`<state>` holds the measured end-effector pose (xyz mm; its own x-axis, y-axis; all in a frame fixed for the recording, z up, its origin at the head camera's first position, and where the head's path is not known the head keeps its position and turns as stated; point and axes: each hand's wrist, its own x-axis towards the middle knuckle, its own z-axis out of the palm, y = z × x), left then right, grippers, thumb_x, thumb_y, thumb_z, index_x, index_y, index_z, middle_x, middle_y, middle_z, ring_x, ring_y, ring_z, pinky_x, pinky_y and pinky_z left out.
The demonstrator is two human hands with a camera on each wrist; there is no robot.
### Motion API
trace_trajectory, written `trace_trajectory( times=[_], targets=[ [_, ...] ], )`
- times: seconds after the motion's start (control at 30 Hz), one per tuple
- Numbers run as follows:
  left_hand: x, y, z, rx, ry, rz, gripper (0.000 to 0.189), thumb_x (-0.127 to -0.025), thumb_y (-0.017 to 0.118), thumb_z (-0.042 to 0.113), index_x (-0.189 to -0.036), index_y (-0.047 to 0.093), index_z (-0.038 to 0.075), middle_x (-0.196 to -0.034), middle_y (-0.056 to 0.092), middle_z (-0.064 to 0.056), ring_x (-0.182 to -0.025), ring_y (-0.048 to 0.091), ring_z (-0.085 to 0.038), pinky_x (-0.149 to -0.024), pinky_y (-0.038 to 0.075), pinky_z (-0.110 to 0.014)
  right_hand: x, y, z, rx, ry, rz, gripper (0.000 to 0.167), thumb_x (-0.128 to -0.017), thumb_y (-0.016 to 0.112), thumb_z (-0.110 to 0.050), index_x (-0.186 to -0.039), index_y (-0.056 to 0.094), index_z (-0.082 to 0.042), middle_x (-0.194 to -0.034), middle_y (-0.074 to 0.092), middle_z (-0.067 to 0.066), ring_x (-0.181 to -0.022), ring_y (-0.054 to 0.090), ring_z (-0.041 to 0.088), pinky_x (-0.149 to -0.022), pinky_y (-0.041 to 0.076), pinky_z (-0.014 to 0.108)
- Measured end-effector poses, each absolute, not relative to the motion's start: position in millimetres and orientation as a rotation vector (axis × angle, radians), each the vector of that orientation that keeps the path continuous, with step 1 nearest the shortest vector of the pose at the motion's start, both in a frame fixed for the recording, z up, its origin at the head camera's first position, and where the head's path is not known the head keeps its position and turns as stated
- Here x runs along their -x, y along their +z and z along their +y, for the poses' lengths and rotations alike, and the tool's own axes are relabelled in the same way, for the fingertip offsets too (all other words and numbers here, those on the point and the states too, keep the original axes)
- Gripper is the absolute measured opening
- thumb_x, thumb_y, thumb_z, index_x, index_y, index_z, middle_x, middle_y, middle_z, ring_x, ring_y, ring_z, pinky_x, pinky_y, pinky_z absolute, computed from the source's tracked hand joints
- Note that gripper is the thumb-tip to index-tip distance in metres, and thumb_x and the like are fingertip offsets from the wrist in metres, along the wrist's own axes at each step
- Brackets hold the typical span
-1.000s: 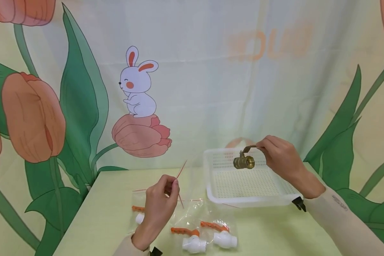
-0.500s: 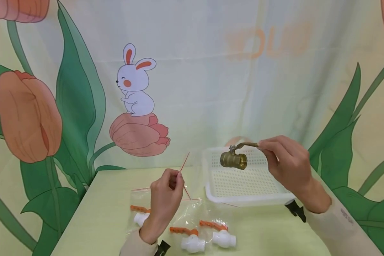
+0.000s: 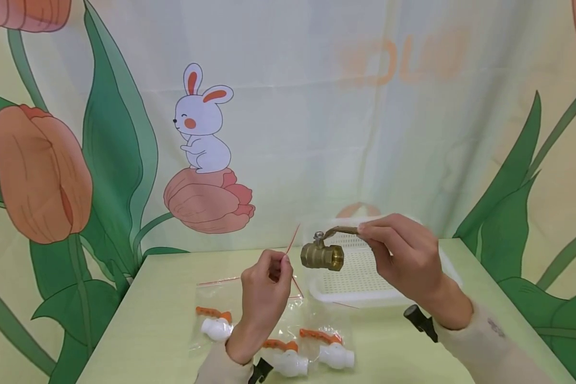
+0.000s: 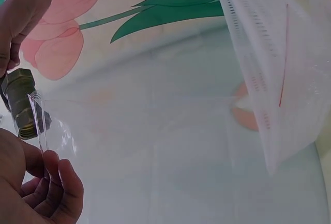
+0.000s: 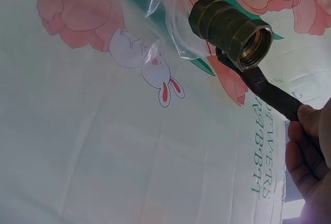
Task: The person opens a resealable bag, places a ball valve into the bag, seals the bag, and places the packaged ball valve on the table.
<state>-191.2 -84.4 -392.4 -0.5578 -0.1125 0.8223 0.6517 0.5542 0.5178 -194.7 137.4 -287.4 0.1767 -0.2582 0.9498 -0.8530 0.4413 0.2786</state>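
My right hand [image 3: 408,256] pinches a brass ball valve [image 3: 321,257] by the end of its lever, and the body hangs below, lifted over the left part of the basket. The valve's threaded opening [image 5: 256,48] shows in the right wrist view. Between thumb and fingers, my left hand [image 3: 266,293] holds a clear zip bag [image 5: 181,30] by its mouth, where a red seal line runs. In the left wrist view the bag's edge [image 4: 40,123] overlaps the valve body [image 4: 19,100]. In the head view the valve is just right of the bag's mouth.
White plastic ball valves [image 3: 336,356] with orange handles lie in clear bags on the table [image 3: 139,320], below and beside my left hand. A white perforated basket [image 3: 365,298] stands at the back right. Behind the table hangs a printed curtain [image 3: 288,133].
My right hand has carried the brass valve leftward and slightly down, from over the basket to beside the bag. My left hand has shifted right and a little up with the bag.
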Motion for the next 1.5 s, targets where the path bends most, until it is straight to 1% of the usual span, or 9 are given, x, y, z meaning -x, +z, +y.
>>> trace_trajectory(
  times=[0.2, 0.4, 0.57, 0.8, 1.13, 1.23, 1.4, 1.5],
  targets=[
    [186, -389, -79, 0.452, -1.095, -1.925, 0.007, -0.087, 0.064, -0.003, -0.084, 0.062, 0.003, -0.061, 0.063, -0.003, -0.052, 0.057, -0.007, -0.051, 0.047, -0.014, 196, -291, 133, -1.113, 0.51, -1.362, 0.023, -0.096, 0.06, -0.009, -0.076, 0.068, -0.001, -0.075, 0.07, 0.009, -0.063, 0.065, 0.022, -0.057, 0.054, 0.035],
    [183, -386, -75, 0.473, -1.102, -1.93, 0.006, -0.088, 0.064, -0.002, -0.085, 0.062, 0.003, -0.062, 0.064, -0.003, -0.052, 0.057, -0.007, -0.052, 0.048, -0.014, 201, -296, 130, -1.159, 0.387, -1.39, 0.017, -0.092, 0.057, 0.002, -0.081, 0.07, -0.002, -0.076, 0.069, 0.005, -0.064, 0.063, 0.02, -0.055, 0.054, 0.033],
    [182, -385, -70, 0.478, -1.114, -1.926, 0.007, -0.087, 0.064, -0.002, -0.084, 0.062, 0.003, -0.062, 0.064, -0.003, -0.052, 0.057, -0.007, -0.051, 0.048, -0.013, 206, -305, 127, -1.159, 0.301, -1.44, 0.017, -0.091, 0.056, 0.003, -0.083, 0.07, -0.004, -0.077, 0.069, 0.004, -0.064, 0.064, 0.019, -0.057, 0.054, 0.031],
    [180, -385, -63, 0.513, -1.157, -1.908, 0.007, -0.088, 0.064, -0.002, -0.085, 0.061, 0.004, -0.063, 0.065, -0.002, -0.053, 0.059, -0.006, -0.053, 0.049, -0.013, 213, -317, 119, -1.159, 0.263, -1.501, 0.021, -0.089, 0.051, 0.007, -0.085, 0.069, -0.004, -0.079, 0.068, 0.004, -0.066, 0.064, 0.018, -0.059, 0.055, 0.03],
    [176, -383, -55, 0.556, -1.206, -1.867, 0.007, -0.089, 0.064, -0.001, -0.085, 0.061, 0.004, -0.062, 0.065, -0.003, -0.053, 0.059, -0.005, -0.053, 0.05, -0.013, 222, -338, 111, -1.174, 0.209, -1.679, 0.027, -0.089, 0.044, 0.007, -0.087, 0.068, -0.007, -0.082, 0.067, 0.0, -0.072, 0.067, 0.013, -0.06, 0.054, 0.024],
    [175, -383, -53, 0.576, -1.21, -1.863, 0.008, -0.089, 0.064, -0.002, -0.085, 0.061, 0.004, -0.062, 0.064, -0.003, -0.052, 0.059, -0.004, -0.053, 0.05, -0.013, 224, -342, 110, -1.179, 0.198, -1.744, 0.025, -0.085, 0.049, 0.009, -0.088, 0.067, -0.008, -0.083, 0.067, -0.001, -0.073, 0.066, 0.012, -0.06, 0.054, 0.023],
    [174, -384, -52, 0.585, -1.219, -1.873, 0.008, -0.088, 0.064, -0.003, -0.085, 0.06, 0.004, -0.062, 0.064, -0.003, -0.052, 0.058, -0.003, -0.052, 0.049, -0.012, 228, -346, 104, -1.193, 0.173, -1.848, 0.023, -0.076, 0.061, 0.01, -0.082, 0.064, -0.011, -0.077, 0.063, -0.003, -0.064, 0.06, 0.01, -0.054, 0.048, 0.021],
    [173, -383, -52, 0.582, -1.216, -1.876, 0.007, -0.089, 0.064, -0.002, -0.086, 0.06, 0.003, -0.062, 0.063, -0.002, -0.052, 0.058, -0.004, -0.052, 0.049, -0.012, 228, -347, 101, -1.21, 0.164, -1.908, 0.021, -0.076, 0.067, 0.008, -0.079, 0.063, -0.012, -0.075, 0.062, -0.004, -0.063, 0.058, 0.009, -0.054, 0.047, 0.02]
  ],
)
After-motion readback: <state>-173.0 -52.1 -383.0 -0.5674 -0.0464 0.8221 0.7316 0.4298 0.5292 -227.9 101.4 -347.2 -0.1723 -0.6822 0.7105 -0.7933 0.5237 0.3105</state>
